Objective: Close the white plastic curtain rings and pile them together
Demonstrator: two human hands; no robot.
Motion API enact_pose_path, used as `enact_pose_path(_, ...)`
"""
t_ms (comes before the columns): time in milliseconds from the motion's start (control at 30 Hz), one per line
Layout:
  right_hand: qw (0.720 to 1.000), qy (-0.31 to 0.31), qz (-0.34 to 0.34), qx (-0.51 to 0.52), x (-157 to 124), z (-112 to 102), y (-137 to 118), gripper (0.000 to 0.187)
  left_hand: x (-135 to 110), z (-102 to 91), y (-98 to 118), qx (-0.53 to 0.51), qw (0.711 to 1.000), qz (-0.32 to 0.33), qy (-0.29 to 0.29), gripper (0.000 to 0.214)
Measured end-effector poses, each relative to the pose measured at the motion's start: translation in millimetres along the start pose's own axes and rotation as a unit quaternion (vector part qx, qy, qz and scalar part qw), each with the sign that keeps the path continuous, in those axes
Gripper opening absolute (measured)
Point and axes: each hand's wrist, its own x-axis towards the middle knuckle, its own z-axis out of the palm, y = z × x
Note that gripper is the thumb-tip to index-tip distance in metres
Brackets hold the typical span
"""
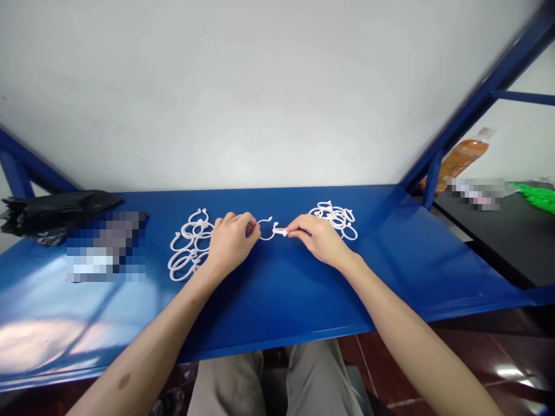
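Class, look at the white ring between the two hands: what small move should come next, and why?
Perhaps ease the open white ring closed, drawing its ends together. The left hand grips its left side, an opening shows at its upper right, and the right hand pinches a small white piece close by. Whether that piece already joins the ring is too small to tell.

From the near side, the head view looks forward and down, close over a flat, glossy blue tabletop [281,300].
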Motion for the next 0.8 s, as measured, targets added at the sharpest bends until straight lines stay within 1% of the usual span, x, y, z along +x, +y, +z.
enact_pose_path(100, 1.000, -0.015, -0.010, -0.015, -0.2, -2.7, 1.8, 0.014, -1.9, 0.1, 6.6, 0.031, 1.000, 0.004, 0.003, 0.019)
enact_pose_path(167, 0.999, -0.031, -0.020, -0.010, -1.0, -1.5, 1.4, 0.015, -3.3, 1.5, 10.0, 0.049, 0.999, 0.014, 0.001, 0.024)
enact_pose_path(233, 0.999, -0.040, -0.015, -0.005, -1.8, 1.1, -0.1, 0.016, -4.1, 2.3, 10.9, 0.058, 0.998, 0.029, 0.000, 0.030)
enact_pose_path(300, 0.999, -0.034, 0.003, -0.004, -2.0, 3.6, -1.7, 0.015, -4.4, 1.7, 8.8, 0.063, 0.997, 0.050, 0.003, 0.032)
enact_pose_path(367, 1.000, -0.014, 0.023, -0.006, -1.6, 4.7, -2.3, 0.015, -4.1, 0.0, 4.7, 0.068, 0.995, 0.068, 0.011, 0.034)
enact_pose_path(433, 0.999, 0.008, 0.038, -0.015, -0.7, 3.1, -1.1, 0.017, -3.5, -1.9, -0.3, 0.068, 0.995, 0.073, 0.013, 0.037)
enact_pose_path(533, 0.997, 0.029, 0.041, -0.057, -0.5, -6.5, 5.9, 0.018, -3.2, -3.3, -6.8, 0.070, 0.995, 0.068, -0.012, 0.041)
enact_pose_path(600, 0.992, 0.036, 0.041, -0.110, -2.4, -17.6, 14.4, 0.019, -3.7, -2.4, -9.4, 0.080, 0.993, 0.072, -0.043, 0.042)
enact_pose_path(667, 0.982, 0.046, 0.063, -0.174, -6.1, -30.3, 25.1, 0.021, -4.4, -0.8, -10.6, 0.089, 0.991, 0.076, -0.063, 0.044)
enact_pose_path(733, 0.970, 0.061, 0.093, -0.218, -10.6, -41.6, 35.3, 0.020, -5.0, 0.4, -11.0, 0.090, 0.991, 0.078, -0.059, 0.046)
enact_pose_path(800, 0.966, 0.051, 0.103, -0.231, -14.1, -48.5, 41.9, 0.018, -5.2, -0.2, -11.4, 0.082, 0.992, 0.087, -0.045, 0.049)
